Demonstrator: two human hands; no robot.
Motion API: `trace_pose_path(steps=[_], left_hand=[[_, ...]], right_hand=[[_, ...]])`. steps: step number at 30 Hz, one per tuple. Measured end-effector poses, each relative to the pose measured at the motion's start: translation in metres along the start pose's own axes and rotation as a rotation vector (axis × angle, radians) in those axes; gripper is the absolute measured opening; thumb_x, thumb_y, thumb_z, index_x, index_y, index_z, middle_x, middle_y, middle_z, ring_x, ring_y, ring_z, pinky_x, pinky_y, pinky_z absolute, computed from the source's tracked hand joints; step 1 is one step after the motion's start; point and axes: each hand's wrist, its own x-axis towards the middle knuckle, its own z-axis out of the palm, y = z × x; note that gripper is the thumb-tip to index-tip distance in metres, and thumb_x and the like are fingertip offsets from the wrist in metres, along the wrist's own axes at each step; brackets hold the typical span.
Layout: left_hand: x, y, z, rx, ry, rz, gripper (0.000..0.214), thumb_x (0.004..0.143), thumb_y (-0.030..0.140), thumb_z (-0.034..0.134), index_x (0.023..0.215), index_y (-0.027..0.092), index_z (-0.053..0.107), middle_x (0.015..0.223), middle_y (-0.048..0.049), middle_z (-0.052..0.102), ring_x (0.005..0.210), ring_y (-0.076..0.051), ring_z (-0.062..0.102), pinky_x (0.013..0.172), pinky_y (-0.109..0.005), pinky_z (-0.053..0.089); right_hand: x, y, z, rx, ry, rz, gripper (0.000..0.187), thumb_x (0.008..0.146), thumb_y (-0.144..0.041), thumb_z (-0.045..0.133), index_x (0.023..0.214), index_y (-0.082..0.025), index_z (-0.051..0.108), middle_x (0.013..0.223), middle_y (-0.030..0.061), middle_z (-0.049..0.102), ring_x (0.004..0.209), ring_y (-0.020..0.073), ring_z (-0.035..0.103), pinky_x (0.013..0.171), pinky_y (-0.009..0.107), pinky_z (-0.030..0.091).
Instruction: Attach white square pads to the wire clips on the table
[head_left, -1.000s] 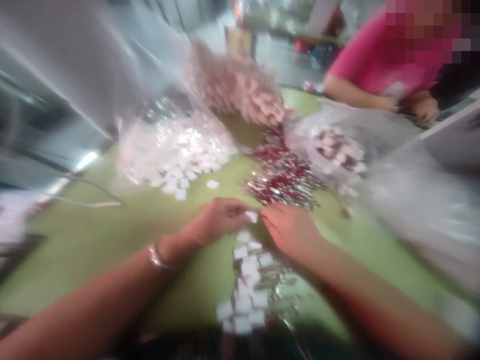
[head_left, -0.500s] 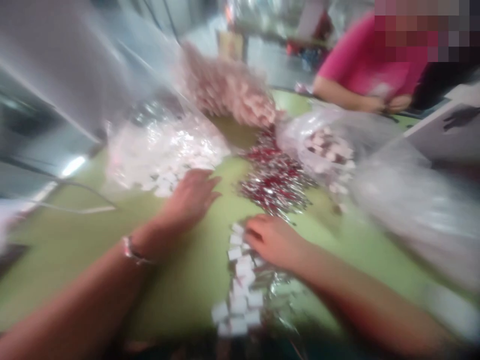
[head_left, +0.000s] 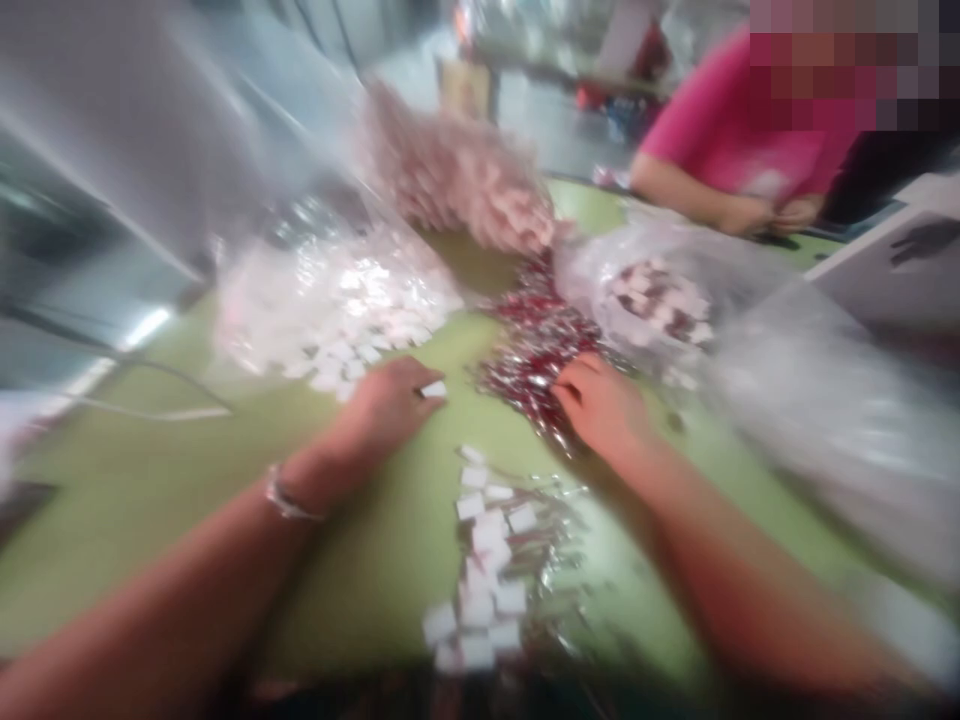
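My left hand (head_left: 390,400), a bracelet at its wrist, pinches a small white block (head_left: 433,389) between thumb and fingers. Just behind it, loose white blocks (head_left: 337,365) spill from a clear plastic bag (head_left: 255,300). My right hand (head_left: 604,405) reaches into a heap of thin red and silver pieces (head_left: 532,380). Its fingertips are pressed together at the heap; what is between them is too blurred to make out. Nearer to me lies a column of white blocks (head_left: 487,535) with thin silvery strands running off to the right.
Pink soft pieces (head_left: 465,190) in clear plastic stand at the back of the green table (head_left: 345,590). To the right is an open bag (head_left: 592,270) of pale pieces (head_left: 664,300), with more plastic sheeting (head_left: 847,400). A person in a pink top (head_left: 750,130) works across the table.
My right hand has moved from the column of white blocks up and right to the red and silver heap. In my left hand a white block now shows; it has drawn slightly nearer.
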Motion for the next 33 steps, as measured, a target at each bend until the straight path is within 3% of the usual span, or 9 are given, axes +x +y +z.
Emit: trace_pose_path(steps=[4, 9, 13, 18, 24, 28, 33], left_hand=[[-0.003, 0.007, 0.004, -0.352, -0.028, -0.046, 0.028, 0.076, 0.034, 0.067, 0.098, 0.018, 0.076, 0.094, -0.0063, 0.072, 0.076, -0.018, 0.064, 0.074, -0.028, 0.052], [-0.008, 0.015, 0.007, -0.734, -0.177, -0.122, 0.039, 0.075, 0.033, 0.071, 0.111, 0.017, 0.073, 0.083, -0.0052, 0.073, 0.062, -0.012, 0.059, 0.061, -0.023, 0.049], [-0.009, 0.014, 0.013, -0.863, -0.212, -0.122, 0.041, 0.074, 0.028, 0.073, 0.114, 0.018, 0.072, 0.085, -0.005, 0.073, 0.066, -0.011, 0.061, 0.065, -0.023, 0.05], [-0.011, 0.013, 0.02, -1.059, -0.231, -0.189, 0.039, 0.069, 0.03, 0.08, 0.105, 0.018, 0.075, 0.087, -0.0052, 0.075, 0.067, -0.01, 0.061, 0.069, -0.024, 0.051], [-0.016, 0.028, 0.014, -1.386, -0.332, -0.343, 0.038, 0.066, 0.031, 0.083, 0.101, 0.017, 0.076, 0.089, -0.0075, 0.076, 0.078, -0.014, 0.067, 0.08, -0.028, 0.052], [-0.017, 0.032, 0.012, -1.419, -0.331, -0.428, 0.034, 0.063, 0.036, 0.085, 0.086, 0.013, 0.077, 0.078, -0.0076, 0.075, 0.07, -0.015, 0.067, 0.073, -0.029, 0.053], [-0.021, 0.031, 0.02, -1.34, -0.199, -0.381, 0.027, 0.068, 0.036, 0.083, 0.087, 0.018, 0.078, 0.079, -0.0032, 0.074, 0.072, -0.011, 0.065, 0.073, -0.024, 0.05]], right_hand=[[0.001, -0.004, -0.003, 0.042, -0.074, -0.019, 0.014, 0.091, -0.022, 0.053, 0.084, -0.02, 0.065, 0.095, 0.004, 0.063, 0.076, 0.0154, 0.057, 0.064, 0.028, 0.036], [-0.001, -0.009, -0.008, -0.08, -0.116, -0.052, 0.017, 0.094, -0.025, 0.05, 0.091, -0.021, 0.067, 0.097, 0.0043, 0.064, 0.071, 0.0149, 0.055, 0.059, 0.029, 0.033], [-0.003, -0.007, -0.006, -0.104, -0.088, -0.11, 0.022, 0.094, -0.023, 0.049, 0.083, -0.021, 0.067, 0.093, 0.0041, 0.064, 0.068, 0.0143, 0.054, 0.056, 0.03, 0.032], [-0.01, -0.013, -0.006, 0.109, 0.121, -0.184, 0.02, 0.095, -0.025, 0.05, 0.09, -0.02, 0.069, 0.095, 0.005, 0.068, 0.078, 0.0154, 0.06, 0.064, 0.027, 0.04], [-0.027, -0.042, -0.009, 0.279, 0.052, -0.305, 0.023, 0.096, -0.023, 0.048, 0.09, -0.017, 0.07, 0.081, 0.0048, 0.07, 0.072, 0.0153, 0.063, 0.063, 0.026, 0.042], [-0.033, -0.052, -0.008, 0.311, 0.006, -0.325, 0.023, 0.095, -0.023, 0.048, 0.087, -0.016, 0.068, 0.077, 0.004, 0.068, 0.067, 0.0154, 0.061, 0.06, 0.027, 0.041], [-0.036, -0.06, -0.007, 0.358, -0.075, -0.367, 0.022, 0.094, -0.024, 0.049, 0.083, -0.018, 0.068, 0.075, 0.0025, 0.067, 0.064, 0.0144, 0.059, 0.059, 0.027, 0.039]])
